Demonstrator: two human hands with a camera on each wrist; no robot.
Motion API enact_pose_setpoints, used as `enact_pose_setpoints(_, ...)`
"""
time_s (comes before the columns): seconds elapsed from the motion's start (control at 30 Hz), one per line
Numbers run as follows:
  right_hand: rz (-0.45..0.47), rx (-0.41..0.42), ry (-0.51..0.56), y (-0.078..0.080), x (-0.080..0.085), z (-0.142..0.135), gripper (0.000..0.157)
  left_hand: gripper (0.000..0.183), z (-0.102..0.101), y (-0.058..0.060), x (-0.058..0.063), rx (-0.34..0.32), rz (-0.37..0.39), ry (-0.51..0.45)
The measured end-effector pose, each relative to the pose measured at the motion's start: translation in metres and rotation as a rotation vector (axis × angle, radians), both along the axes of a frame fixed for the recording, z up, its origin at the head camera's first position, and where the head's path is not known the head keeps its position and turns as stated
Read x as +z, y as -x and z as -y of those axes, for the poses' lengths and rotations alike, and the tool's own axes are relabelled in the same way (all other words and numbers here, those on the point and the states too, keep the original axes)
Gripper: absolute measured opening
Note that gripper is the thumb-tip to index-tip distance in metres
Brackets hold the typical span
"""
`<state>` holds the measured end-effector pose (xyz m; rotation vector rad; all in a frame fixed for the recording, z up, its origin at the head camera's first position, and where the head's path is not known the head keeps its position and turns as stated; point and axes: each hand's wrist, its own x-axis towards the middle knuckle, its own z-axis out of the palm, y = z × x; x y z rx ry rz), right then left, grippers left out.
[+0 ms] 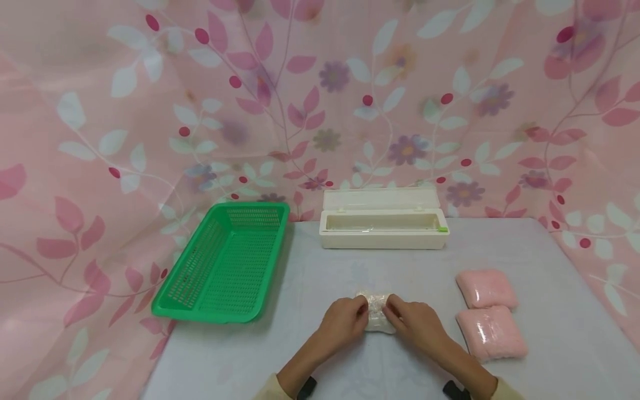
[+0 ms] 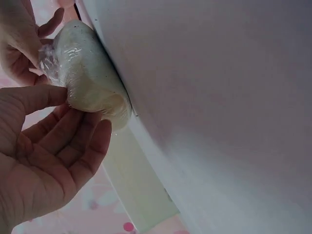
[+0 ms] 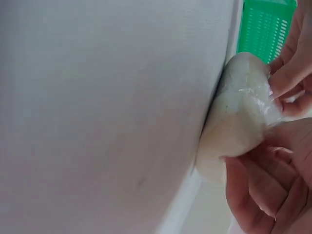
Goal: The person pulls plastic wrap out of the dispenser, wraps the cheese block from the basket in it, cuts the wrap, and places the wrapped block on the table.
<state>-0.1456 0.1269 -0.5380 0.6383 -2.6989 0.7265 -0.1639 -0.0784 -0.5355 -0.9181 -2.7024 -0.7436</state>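
A small cream-white soft bundle (image 1: 378, 312), covered in clear, shiny cling film, lies on the table in front of me. My left hand (image 1: 344, 319) pinches the film at the bundle's left end. On the opposite end, my right hand (image 1: 416, 323) pinches the film between thumb and fingers. The left wrist view shows the bundle (image 2: 92, 68) rounded, with gathered film on its upper side and thumb and forefinger at its edge. In the right wrist view the film-covered bundle (image 3: 236, 112) rests against the tabletop; fingertips partly hide its near end.
A green perforated basket (image 1: 270, 278) stands at the left. At the back is a long white box (image 1: 385, 240), its lid raised, with a green piece at its right end. Two pink film-wrapped bundles (image 1: 487, 289) lie at the right on the white-covered table (image 1: 240, 361).
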Motion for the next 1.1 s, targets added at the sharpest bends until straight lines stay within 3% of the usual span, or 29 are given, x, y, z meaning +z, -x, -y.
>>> enact_pose_setpoints(0.1, -0.019, 0.008, -0.049, 0.005, 0.0, 0.004, 0.025, 0.019, -0.003, 0.004, -0.001, -0.004, -0.022, 0.046)
enact_pose_setpoints(0.2, -0.047, 0.04, -0.078, 0.008, 0.0, 0.004, 0.028, 0.024, -0.005, 0.005, -0.001, -0.048, -0.059, 0.091)
enact_pose_setpoints(0.37, -0.295, 0.22, -0.092, 0.018, -0.002, 0.005, 0.02, 0.016, -0.003, 0.006, -0.001, -0.136, -0.184, 0.173)
enact_pose_setpoints(0.47, -0.444, 0.348, -0.116, 0.022, -0.002, 0.005, 0.002, 0.011, -0.001, 0.005, -0.001, -0.162, -0.259, 0.238)
enact_pose_setpoints(0.57, -0.529, 0.419, -0.173, 0.021, -0.002, 0.002, 0.018, 0.012, 0.0, 0.002, -0.001, -0.163, -0.329, 0.315)
enact_pose_setpoints(0.67, -0.541, 0.457, -0.233, 0.016, -0.003, -0.003, 0.024, 0.008, 0.002, -0.003, -0.001, -0.159, -0.418, 0.413)
enact_pose_setpoints(0.77, -0.506, 0.474, -0.259, 0.011, -0.003, -0.006, 0.026, 0.01, 0.005, -0.007, 0.0, -0.186, -0.443, 0.473)
enact_pose_setpoints(0.93, -0.476, 0.453, -0.232, 0.011, -0.002, -0.005, 0.019, 0.029, 0.011, -0.005, 0.002, -0.257, -0.363, 0.478)
enact_pose_setpoints(1.0, -0.471, 0.465, -0.189, 0.012, -0.002, -0.004, 0.013, 0.03, 0.013, -0.002, 0.003, -0.283, -0.333, 0.472)
enact_pose_setpoints(1.1, -0.452, 0.496, -0.136, 0.015, -0.002, -0.007, 0.016, 0.022, 0.016, 0.002, 0.005, -0.329, -0.328, 0.442)
